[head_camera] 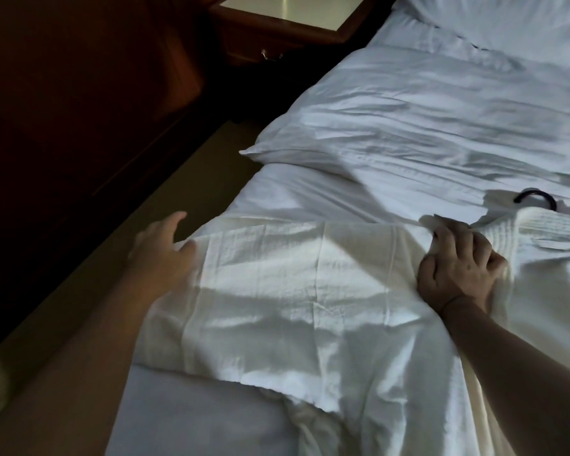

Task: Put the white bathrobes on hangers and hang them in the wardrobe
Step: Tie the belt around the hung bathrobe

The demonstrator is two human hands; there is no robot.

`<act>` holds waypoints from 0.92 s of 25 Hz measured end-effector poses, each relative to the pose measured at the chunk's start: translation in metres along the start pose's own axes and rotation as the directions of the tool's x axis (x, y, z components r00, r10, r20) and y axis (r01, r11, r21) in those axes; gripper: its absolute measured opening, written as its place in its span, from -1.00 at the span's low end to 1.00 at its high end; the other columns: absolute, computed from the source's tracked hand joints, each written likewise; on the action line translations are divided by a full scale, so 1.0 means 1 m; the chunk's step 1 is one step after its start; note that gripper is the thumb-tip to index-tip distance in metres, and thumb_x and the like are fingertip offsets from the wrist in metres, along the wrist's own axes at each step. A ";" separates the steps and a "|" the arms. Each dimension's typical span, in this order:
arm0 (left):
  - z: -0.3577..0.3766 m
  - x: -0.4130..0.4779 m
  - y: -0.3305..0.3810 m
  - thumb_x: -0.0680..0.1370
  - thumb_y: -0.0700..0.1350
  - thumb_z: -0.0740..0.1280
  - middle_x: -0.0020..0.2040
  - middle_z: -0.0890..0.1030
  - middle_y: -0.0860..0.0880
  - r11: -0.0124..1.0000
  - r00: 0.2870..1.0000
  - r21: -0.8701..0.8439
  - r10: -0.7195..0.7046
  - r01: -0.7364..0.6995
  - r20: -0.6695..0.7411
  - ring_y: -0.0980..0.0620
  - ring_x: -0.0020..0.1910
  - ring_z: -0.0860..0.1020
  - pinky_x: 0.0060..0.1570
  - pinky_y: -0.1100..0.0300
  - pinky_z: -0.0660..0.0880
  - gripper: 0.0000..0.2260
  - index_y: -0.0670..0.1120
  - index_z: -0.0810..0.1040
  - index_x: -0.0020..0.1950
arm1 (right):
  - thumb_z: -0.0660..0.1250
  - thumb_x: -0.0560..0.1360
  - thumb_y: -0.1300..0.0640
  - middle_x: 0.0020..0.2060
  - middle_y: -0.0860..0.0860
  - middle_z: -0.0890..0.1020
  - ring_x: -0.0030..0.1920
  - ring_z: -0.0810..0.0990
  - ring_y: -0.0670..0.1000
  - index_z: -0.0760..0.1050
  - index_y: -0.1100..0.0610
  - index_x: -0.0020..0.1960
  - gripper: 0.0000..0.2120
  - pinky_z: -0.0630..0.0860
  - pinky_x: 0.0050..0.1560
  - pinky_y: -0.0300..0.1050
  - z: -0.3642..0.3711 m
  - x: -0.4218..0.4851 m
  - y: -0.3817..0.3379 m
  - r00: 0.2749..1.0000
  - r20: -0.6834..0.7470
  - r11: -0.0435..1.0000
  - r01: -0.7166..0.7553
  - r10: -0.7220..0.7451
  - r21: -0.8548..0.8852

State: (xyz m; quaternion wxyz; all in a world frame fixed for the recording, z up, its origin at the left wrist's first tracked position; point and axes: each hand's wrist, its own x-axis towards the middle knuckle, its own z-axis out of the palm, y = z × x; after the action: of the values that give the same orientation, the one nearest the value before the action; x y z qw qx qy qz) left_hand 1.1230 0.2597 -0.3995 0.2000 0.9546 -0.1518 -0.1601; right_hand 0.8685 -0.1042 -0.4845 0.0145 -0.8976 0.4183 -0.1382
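White bathrobe (293, 291) is lying spread on the bed (425, 126), its hanger (537, 199) hook peeking past the collar. Right hand (458, 268) is clenching the shoulder cloth; left hand (165, 251) is resting slack-fingered on the sleeve edge. Lifting by the hook likely follows.

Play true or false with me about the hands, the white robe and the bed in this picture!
1. The white waffle-textured bathrobe is spread out on the white-sheeted bed. True.
2. The right hand is bunching up robe fabric near the collar. True.
3. The dark curved hanger hook is hanging on a wardrobe rail. False: it lies on the bed, poking out past the robe's collar.
4. The left hand is holding the hanger hook. False: it is at the robe's left edge, fingers spread, far from the hook.
5. The wooden bedside table with a pale top stands beside the bed. True.
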 end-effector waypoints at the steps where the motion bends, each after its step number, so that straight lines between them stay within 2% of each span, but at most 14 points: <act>1: 0.004 0.005 -0.002 0.63 0.06 0.23 0.33 0.48 -0.10 0.991 0.996 0.111 0.075 -0.079 0.040 -0.16 0.32 0.44 0.30 -0.19 0.41 -0.59 0.08 0.38 0.49 | 0.10 0.42 -0.04 0.35 0.07 0.42 0.37 0.31 0.20 0.39 0.03 0.36 -0.48 0.26 0.25 0.28 0.000 0.000 0.001 1.000 0.002 1.000 -0.002 0.002 -0.001; 3: -0.001 0.017 -0.012 0.65 0.10 0.20 0.07 0.54 -0.05 0.940 0.980 0.282 0.173 -0.193 0.095 -0.14 0.12 0.51 0.18 -0.08 0.45 -0.71 0.03 0.52 0.30 | 0.08 0.43 -0.05 0.36 0.06 0.42 0.38 0.31 0.20 0.38 0.03 0.37 -0.47 0.26 0.25 0.29 0.001 0.000 0.000 1.000 0.004 1.000 -0.007 0.007 -0.005; 4: -0.008 0.025 -0.019 0.66 0.07 0.23 0.00 0.53 -0.03 0.940 0.982 0.285 0.170 -0.185 0.078 -0.13 0.06 0.54 0.12 -0.06 0.48 -0.76 0.00 0.56 0.22 | 0.07 0.43 -0.06 0.36 0.07 0.42 0.37 0.31 0.20 0.38 0.03 0.36 -0.48 0.26 0.25 0.29 0.001 0.000 -0.001 1.000 0.000 1.000 -0.004 0.004 -0.005; 7: -0.014 0.043 -0.026 0.62 0.05 0.34 0.06 0.53 -0.04 0.952 0.991 0.302 0.088 -0.054 -0.101 -0.14 0.06 0.51 0.09 -0.05 0.46 -0.81 0.00 0.64 0.13 | 0.09 0.44 -0.05 0.34 0.08 0.43 0.36 0.32 0.21 0.39 0.03 0.35 -0.50 0.26 0.24 0.30 0.001 0.001 -0.002 1.000 -0.016 1.000 -0.002 0.002 0.004; 8: -0.004 0.042 -0.026 0.60 0.05 0.36 0.14 0.50 -0.06 0.958 0.987 0.285 0.021 0.026 -0.160 -0.16 0.12 0.46 0.12 -0.06 0.43 -0.83 0.03 0.64 0.11 | 0.09 0.44 -0.05 0.34 0.08 0.43 0.36 0.32 0.21 0.39 0.03 0.36 -0.50 0.26 0.25 0.30 0.002 0.000 -0.001 1.000 -0.018 1.000 -0.002 0.002 0.004; 10: 0.028 0.028 -0.020 0.58 0.05 0.36 0.25 0.45 -0.14 0.952 0.940 0.118 -0.249 0.281 -0.234 -0.23 0.24 0.41 0.23 -0.13 0.39 -0.82 0.01 0.61 0.12 | 0.08 0.44 -0.05 0.33 0.10 0.43 0.36 0.32 0.22 0.39 0.03 0.36 -0.48 0.25 0.25 0.31 0.003 0.000 0.000 1.000 -0.026 1.000 -0.006 0.006 0.007; 12: 0.049 0.014 -0.021 0.61 0.10 0.30 0.24 0.53 -0.23 0.892 0.868 -0.042 -0.448 0.450 -0.216 -0.28 0.24 0.48 0.24 -0.20 0.42 -0.68 -0.11 0.59 0.20 | 0.08 0.43 -0.05 0.33 0.11 0.43 0.36 0.32 0.22 0.39 0.04 0.36 -0.48 0.26 0.25 0.31 0.003 0.000 0.001 1.000 -0.031 1.000 -0.006 0.006 0.011; 14: 0.046 0.014 -0.025 0.61 0.17 0.24 0.20 0.58 -0.29 0.847 0.832 -0.077 -0.532 0.527 -0.159 -0.34 0.21 0.53 0.20 -0.21 0.44 -0.55 -0.19 0.58 0.22 | 0.09 0.41 -0.04 0.35 0.10 0.42 0.36 0.32 0.22 0.39 0.05 0.34 -0.48 0.26 0.24 0.31 0.003 -0.001 0.000 0.999 -0.034 1.000 0.002 -0.002 0.006; 15: 0.039 0.015 -0.024 0.59 0.20 0.21 0.19 0.58 -0.29 0.836 0.828 -0.073 -0.548 0.544 -0.117 -0.35 0.20 0.53 0.22 -0.20 0.46 -0.50 -0.19 0.58 0.24 | 0.09 0.41 -0.04 0.35 0.10 0.42 0.36 0.32 0.22 0.39 0.05 0.34 -0.48 0.26 0.24 0.31 0.002 0.000 0.000 0.999 -0.036 1.000 0.004 -0.004 0.006; 17: 0.033 0.012 -0.017 0.52 0.22 0.18 0.13 0.59 -0.24 0.872 0.869 -0.064 -0.489 0.485 -0.078 -0.32 0.13 0.55 0.20 -0.20 0.51 -0.47 -0.15 0.56 0.25 | 0.10 0.41 -0.04 0.35 0.10 0.42 0.36 0.32 0.21 0.39 0.05 0.34 -0.49 0.26 0.24 0.30 0.001 0.001 -0.001 0.999 -0.031 1.000 0.007 -0.007 0.014; 19: 0.030 -0.010 -0.013 0.54 0.15 0.24 0.08 0.57 -0.21 0.918 0.911 -0.113 -0.394 0.381 -0.123 -0.28 0.08 0.55 0.10 -0.13 0.54 -0.57 -0.13 0.50 0.24 | 0.10 0.41 -0.04 0.35 0.09 0.42 0.36 0.32 0.21 0.39 0.04 0.33 -0.49 0.26 0.24 0.30 0.001 -0.001 -0.001 1.000 -0.019 1.000 0.004 -0.004 0.001; 21: 0.030 -0.039 -0.021 0.63 0.02 0.30 0.09 0.55 -0.24 0.947 0.927 -0.116 -0.318 0.299 -0.201 -0.31 0.09 0.54 -0.04 -0.06 0.47 -0.70 -0.16 0.45 0.25 | 0.11 0.40 -0.04 0.35 0.08 0.42 0.36 0.32 0.21 0.39 0.04 0.33 -0.49 0.27 0.23 0.29 0.001 0.000 -0.001 1.000 -0.017 1.000 -0.006 0.006 -0.016; 23: 0.026 -0.045 -0.036 0.66 -0.02 0.30 0.12 0.56 -0.29 0.949 0.929 -0.072 -0.314 0.306 -0.195 -0.35 0.11 0.52 -0.05 -0.07 0.43 -0.73 -0.19 0.46 0.23 | 0.10 0.40 -0.04 0.35 0.07 0.42 0.36 0.32 0.21 0.39 0.02 0.33 -0.49 0.27 0.24 0.29 -0.001 0.001 -0.002 1.000 -0.006 1.000 -0.001 0.001 -0.011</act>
State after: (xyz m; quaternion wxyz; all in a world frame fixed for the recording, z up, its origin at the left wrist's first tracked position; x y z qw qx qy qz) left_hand 1.0813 0.2985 -0.4269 0.2059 0.9737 0.0251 -0.0941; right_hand 0.8704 -0.1037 -0.4834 0.0084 -0.8971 0.4196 -0.1384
